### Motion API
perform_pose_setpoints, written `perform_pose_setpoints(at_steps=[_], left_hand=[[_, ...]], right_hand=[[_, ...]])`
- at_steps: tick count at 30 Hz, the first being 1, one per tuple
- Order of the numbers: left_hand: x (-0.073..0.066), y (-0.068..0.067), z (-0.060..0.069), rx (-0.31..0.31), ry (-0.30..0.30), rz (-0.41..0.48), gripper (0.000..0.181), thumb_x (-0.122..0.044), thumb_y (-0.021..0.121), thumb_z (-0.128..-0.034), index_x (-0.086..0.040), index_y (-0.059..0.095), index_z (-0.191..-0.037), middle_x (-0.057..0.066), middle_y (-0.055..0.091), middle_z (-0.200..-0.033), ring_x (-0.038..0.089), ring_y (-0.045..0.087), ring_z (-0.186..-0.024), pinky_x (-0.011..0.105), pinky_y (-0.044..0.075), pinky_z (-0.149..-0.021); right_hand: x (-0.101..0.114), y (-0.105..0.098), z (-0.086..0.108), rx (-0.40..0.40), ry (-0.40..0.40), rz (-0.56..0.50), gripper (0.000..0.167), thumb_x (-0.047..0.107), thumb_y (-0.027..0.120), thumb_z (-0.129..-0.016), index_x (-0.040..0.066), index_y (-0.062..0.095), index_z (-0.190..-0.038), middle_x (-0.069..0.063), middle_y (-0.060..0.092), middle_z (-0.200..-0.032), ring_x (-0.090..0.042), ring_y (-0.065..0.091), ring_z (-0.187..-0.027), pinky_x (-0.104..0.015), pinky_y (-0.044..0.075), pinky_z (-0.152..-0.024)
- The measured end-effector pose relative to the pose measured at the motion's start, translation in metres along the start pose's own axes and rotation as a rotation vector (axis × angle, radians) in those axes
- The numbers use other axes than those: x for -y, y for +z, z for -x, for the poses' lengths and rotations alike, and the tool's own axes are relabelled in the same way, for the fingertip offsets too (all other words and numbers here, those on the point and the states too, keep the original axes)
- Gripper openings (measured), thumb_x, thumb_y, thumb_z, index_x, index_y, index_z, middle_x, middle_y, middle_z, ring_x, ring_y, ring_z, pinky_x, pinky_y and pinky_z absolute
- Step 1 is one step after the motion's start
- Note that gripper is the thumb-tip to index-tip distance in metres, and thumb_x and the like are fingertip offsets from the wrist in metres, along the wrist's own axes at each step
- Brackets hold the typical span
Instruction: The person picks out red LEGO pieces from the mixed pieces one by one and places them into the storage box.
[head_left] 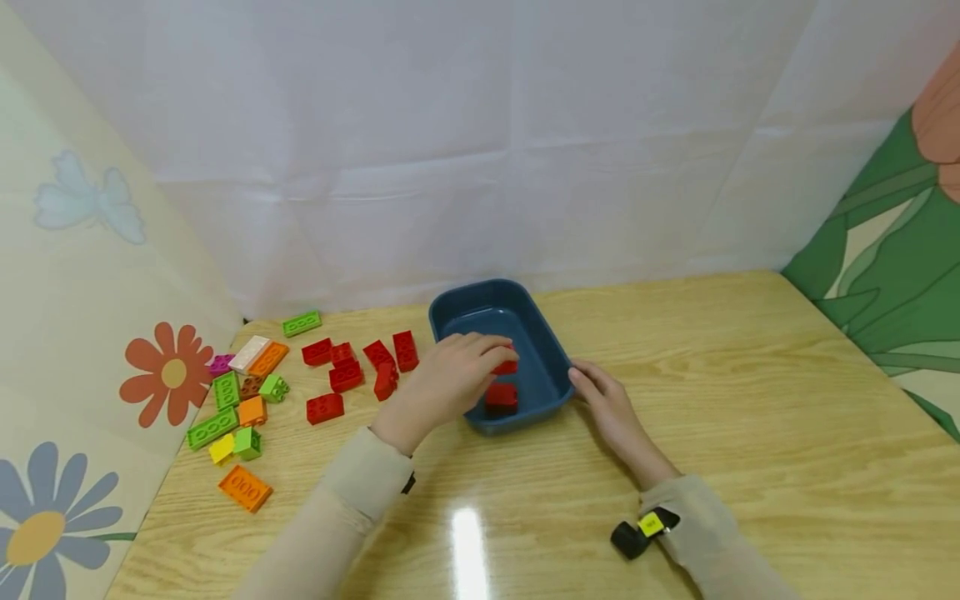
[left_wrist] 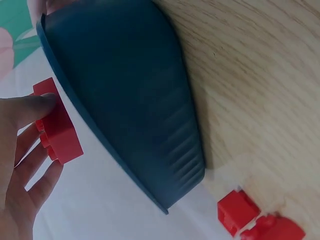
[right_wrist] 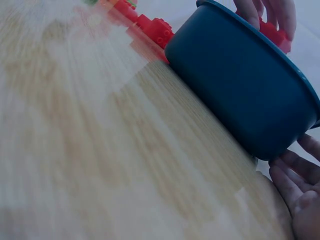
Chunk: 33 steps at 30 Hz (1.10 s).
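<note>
My left hand [head_left: 453, 379] is over the near left side of a dark blue plastic bin [head_left: 551, 354]. Thumb and fingers pinch a red toy building brick [left_wrist: 59, 127], its studs turned toward the fingers in the left wrist view. Another red brick [head_left: 501, 398] lies inside the bin at the near end. At the bin's near right corner, my right hand [head_left: 611, 412] holds the rim and outer wall; the right wrist view shows its fingers [right_wrist: 295, 172] against the bin. Left of the bin lie several loose red bricks [head_left: 346, 376] on the wooden table.
Farther left is a group of green, orange, yellow, white and magenta bricks [head_left: 226, 390]. One orange brick [head_left: 245, 488] lies nearer the front. A white cloth wall [head_left: 480, 167] stands behind the table [head_left: 712, 375], with flower-patterned panels at both sides.
</note>
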<state>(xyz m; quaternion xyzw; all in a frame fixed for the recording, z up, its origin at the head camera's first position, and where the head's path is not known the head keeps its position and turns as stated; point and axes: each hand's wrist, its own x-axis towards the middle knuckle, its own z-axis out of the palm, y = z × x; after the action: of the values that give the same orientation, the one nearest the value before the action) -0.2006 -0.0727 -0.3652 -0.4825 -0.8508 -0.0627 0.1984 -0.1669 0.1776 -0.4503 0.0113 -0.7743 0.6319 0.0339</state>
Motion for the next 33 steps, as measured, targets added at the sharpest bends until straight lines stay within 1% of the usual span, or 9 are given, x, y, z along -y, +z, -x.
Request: perform_pose_setpoints(at_steps=[4, 7, 14, 19, 24, 30, 33], left_hand=[[0.002, 0.006, -0.004, 0.018, -0.029, 0.037, 0.036, -0.012, 0.077, -0.0873, -0.014, 0.067, -0.122, 0.003, 0.064, -0.129, 0.019, 0.061, -0.115, 0.033, 0.049, -0.098], [0.003, 0.01, -0.008, 0.029, -0.038, 0.062, 0.035, -0.011, 0.076, -0.0881, -0.013, 0.067, -0.122, 0.003, 0.063, -0.13, 0.02, 0.06, -0.116, 0.034, 0.049, -0.099], [0.002, 0.022, -0.017, 0.025, -0.014, 0.068, 0.034, -0.012, 0.076, -0.0882, -0.013, 0.068, -0.122, 0.003, 0.064, -0.128, 0.019, 0.062, -0.112, 0.031, 0.051, -0.096], [0.0, 0.028, -0.021, 0.044, 0.003, 0.07, 0.034, -0.011, 0.075, -0.089, -0.013, 0.067, -0.122, 0.003, 0.063, -0.129, 0.019, 0.062, -0.111, 0.031, 0.051, -0.093], [-0.004, 0.033, -0.023, 0.057, -0.02, 0.089, 0.033, -0.011, 0.074, -0.0902, -0.016, 0.067, -0.122, 0.001, 0.063, -0.13, 0.018, 0.061, -0.112, 0.031, 0.051, -0.093], [-0.011, 0.041, -0.025, 0.056, -0.025, 0.039, 0.034, -0.013, 0.074, -0.0895, -0.017, 0.067, -0.123, -0.001, 0.063, -0.13, 0.017, 0.062, -0.111, 0.031, 0.052, -0.089], [-0.014, 0.045, -0.025, 0.057, -0.04, 0.012, 0.035, -0.015, 0.075, -0.089, -0.018, 0.067, -0.123, -0.002, 0.063, -0.13, 0.016, 0.062, -0.111, 0.031, 0.051, -0.09]], right_hand=[[0.0, 0.0, -0.001, 0.004, 0.002, 0.012, 0.044, 0.024, 0.048, -0.106, -0.007, 0.052, -0.138, -0.025, 0.055, -0.135, 0.0, 0.059, -0.102, -0.016, 0.047, -0.09], [0.0, 0.0, -0.001, 0.005, 0.0, 0.014, 0.045, 0.025, 0.048, -0.106, -0.007, 0.052, -0.137, -0.025, 0.055, -0.135, 0.0, 0.059, -0.102, -0.016, 0.047, -0.09], [-0.001, 0.001, -0.001, 0.008, -0.018, 0.004, 0.046, 0.025, 0.048, -0.106, -0.01, 0.051, -0.136, -0.027, 0.055, -0.134, -0.002, 0.059, -0.103, -0.015, 0.047, -0.089], [-0.001, 0.001, -0.001, -0.005, -0.015, -0.003, 0.045, 0.024, 0.048, -0.106, -0.01, 0.053, -0.135, -0.027, 0.056, -0.132, -0.003, 0.06, -0.102, -0.015, 0.047, -0.088], [-0.002, 0.001, -0.001, -0.002, 0.006, -0.012, 0.045, 0.024, 0.049, -0.106, -0.009, 0.052, -0.136, -0.027, 0.056, -0.133, -0.002, 0.06, -0.1, -0.015, 0.047, -0.088], [-0.003, 0.0, -0.001, 0.019, 0.007, 0.005, 0.047, 0.028, 0.047, -0.106, -0.007, 0.052, -0.137, -0.024, 0.055, -0.136, -0.003, 0.059, -0.104, -0.016, 0.047, -0.09], [-0.003, 0.0, -0.002, 0.022, -0.001, 0.01, 0.046, 0.028, 0.047, -0.106, -0.006, 0.052, -0.137, -0.024, 0.055, -0.136, -0.003, 0.059, -0.105, -0.017, 0.047, -0.09]])
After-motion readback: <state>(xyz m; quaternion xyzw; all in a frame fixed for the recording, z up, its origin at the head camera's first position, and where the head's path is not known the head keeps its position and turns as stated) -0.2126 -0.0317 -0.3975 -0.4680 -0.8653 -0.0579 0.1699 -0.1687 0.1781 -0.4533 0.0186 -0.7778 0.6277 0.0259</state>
